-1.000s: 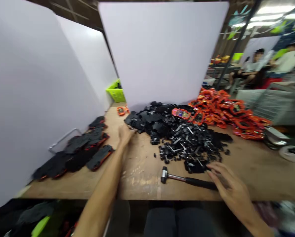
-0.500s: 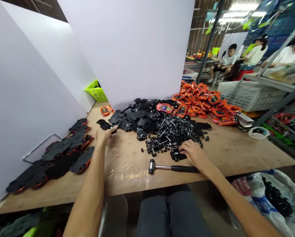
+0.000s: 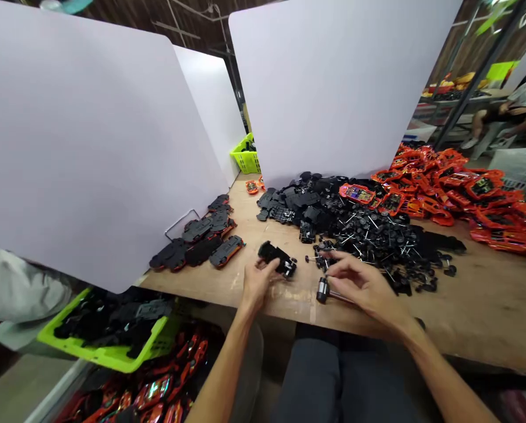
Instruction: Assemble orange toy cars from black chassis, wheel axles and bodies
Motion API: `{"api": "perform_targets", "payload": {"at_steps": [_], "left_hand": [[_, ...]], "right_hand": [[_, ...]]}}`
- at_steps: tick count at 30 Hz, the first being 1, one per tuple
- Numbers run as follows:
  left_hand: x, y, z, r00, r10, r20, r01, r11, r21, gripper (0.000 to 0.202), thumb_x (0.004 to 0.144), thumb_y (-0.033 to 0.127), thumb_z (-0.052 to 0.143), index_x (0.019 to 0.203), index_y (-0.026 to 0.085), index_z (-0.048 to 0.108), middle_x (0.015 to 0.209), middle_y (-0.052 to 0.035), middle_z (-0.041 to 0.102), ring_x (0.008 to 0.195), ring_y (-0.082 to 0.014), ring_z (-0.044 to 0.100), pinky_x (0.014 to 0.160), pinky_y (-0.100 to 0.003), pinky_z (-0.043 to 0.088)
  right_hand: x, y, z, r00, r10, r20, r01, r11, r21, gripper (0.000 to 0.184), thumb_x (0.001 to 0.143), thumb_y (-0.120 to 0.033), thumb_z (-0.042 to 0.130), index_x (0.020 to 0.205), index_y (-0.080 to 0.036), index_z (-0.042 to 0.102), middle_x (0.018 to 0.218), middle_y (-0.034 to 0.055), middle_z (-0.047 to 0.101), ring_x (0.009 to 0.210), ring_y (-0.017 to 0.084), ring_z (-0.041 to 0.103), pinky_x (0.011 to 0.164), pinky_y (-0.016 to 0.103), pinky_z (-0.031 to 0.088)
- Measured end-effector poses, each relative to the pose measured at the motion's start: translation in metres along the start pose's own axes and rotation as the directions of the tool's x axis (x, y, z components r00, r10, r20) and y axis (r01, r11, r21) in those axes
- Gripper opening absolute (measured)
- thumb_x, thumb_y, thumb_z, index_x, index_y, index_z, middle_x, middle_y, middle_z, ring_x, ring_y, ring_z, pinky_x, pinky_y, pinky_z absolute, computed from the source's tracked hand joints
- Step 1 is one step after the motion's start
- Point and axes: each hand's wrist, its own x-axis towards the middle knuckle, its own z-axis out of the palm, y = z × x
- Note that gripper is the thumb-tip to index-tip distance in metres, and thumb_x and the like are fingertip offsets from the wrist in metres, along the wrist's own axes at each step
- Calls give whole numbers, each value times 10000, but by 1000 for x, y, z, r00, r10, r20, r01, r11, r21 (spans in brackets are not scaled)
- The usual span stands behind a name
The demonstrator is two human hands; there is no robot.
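Note:
My left hand (image 3: 257,281) grips a black toy car chassis (image 3: 277,258) by its near left end, just above the table. A pair of small wheels shows at the chassis's right end. My right hand (image 3: 362,285) hovers over the left edge of a pile of wheel axles (image 3: 368,232), its fingers bent toward the thumb. Several axles lie right by its fingertips, and I cannot make out what is between them. Below that hand rests a hammer (image 3: 322,290), its black head showing and much of its handle hidden.
Black chassis (image 3: 307,200) and orange car shells (image 3: 439,182) are heaped behind the axles. Assembled cars (image 3: 227,251) lie upside down at left, by a bent metal rod (image 3: 181,220). White panels (image 3: 333,88) stand behind. A green basket (image 3: 133,358) of black parts sits below the table's left edge.
The view has turned left. My left hand has brought the chassis nearer, off the chassis heap's edge. My right hand has moved left across the axle pile, toward the hammer head.

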Motion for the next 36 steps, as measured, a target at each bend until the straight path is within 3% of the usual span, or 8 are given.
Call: {"api": "perform_targets", "payload": {"at_steps": [2, 5, 9, 13, 18, 24, 29, 36], "left_hand": [[-17, -4, -6, 1000, -22, 16, 22, 1000, 0, 617, 556, 306, 970, 1073, 135, 681, 1016, -118, 785, 880, -274, 764, 695, -369, 656], [-35, -7, -15, 998, -55, 44, 53, 998, 35, 574, 643, 409, 922, 1072, 165, 628, 970, -84, 767, 825, -257, 763, 685, -397, 666], [-47, -4, -25, 1000, -13, 16, 11, 993, 114, 464, 726, 526, 842, 938, 186, 607, 802, -13, 710, 680, -176, 703, 600, -283, 621], [-53, 4, -29, 1000, -5, 17, 2, 980, 197, 379, 756, 486, 802, 907, 203, 601, 694, 36, 650, 628, -151, 664, 543, -213, 540], [-53, 4, -30, 993, -112, 36, 107, 988, 112, 410, 770, 485, 775, 972, 226, 530, 764, 41, 653, 665, -173, 685, 606, -267, 562], [-53, -5, -27, 989, -80, 123, 63, 989, 133, 474, 804, 565, 779, 1009, 224, 520, 880, -12, 693, 841, -217, 717, 744, -309, 568], [-60, 4, -11, 984, -116, 135, 99, 987, 127, 533, 779, 612, 784, 1021, 227, 505, 988, -28, 686, 908, -235, 720, 822, -366, 591], [-69, 18, 10, 977, -150, 150, 126, 979, 158, 567, 772, 680, 755, 1005, 224, 510, 983, -32, 652, 909, -225, 686, 769, -351, 595]], "right_hand": [[13, 3, 33, 999, -18, 28, 18, 1000, 21, 95, 960, -307, 668, 960, -216, 695, 1344, 137, 685, 1212, 259, 690, 899, 342, 607], [29, 10, 70, 995, -97, 21, 98, 995, -32, 37, 929, -222, 657, 943, -206, 687, 1270, 132, 689, 1087, 233, 714, 801, 317, 602], [37, 11, 100, 985, -153, 79, 161, 981, -106, 59, 911, -167, 661, 910, -212, 699, 1057, 75, 658, 864, 175, 679, 733, 297, 589], [35, 10, 115, 983, -174, 51, 181, 965, -190, 83, 875, -140, 714, 906, -216, 718, 1247, 110, 637, 1143, 236, 656, 970, 388, 563], [29, 4, 115, 988, -144, 53, 151, 971, -184, 98, 872, -149, 746, 921, -229, 720, 1507, 113, 589, 1425, 274, 523, 1210, 506, 374], [27, -7, 98, 998, -62, 30, 63, 997, -54, 41, 895, -215, 756, 921, -243, 742, 1355, 90, 719, 1348, 245, 611, 1180, 455, 415], [21, -9, 88, 991, -134, 3, 133, 981, -138, 89, 877, -199, 774, 928, -259, 732, 1348, 65, 715, 1336, 249, 615, 1218, 477, 352], [13, -8, 76, 972, -222, -73, 208, 965, -159, 432, 859, -236, 801, 1237, -286, 597, 1336, 61, 703, 1293, 248, 627, 1218, 498, 363]]}}
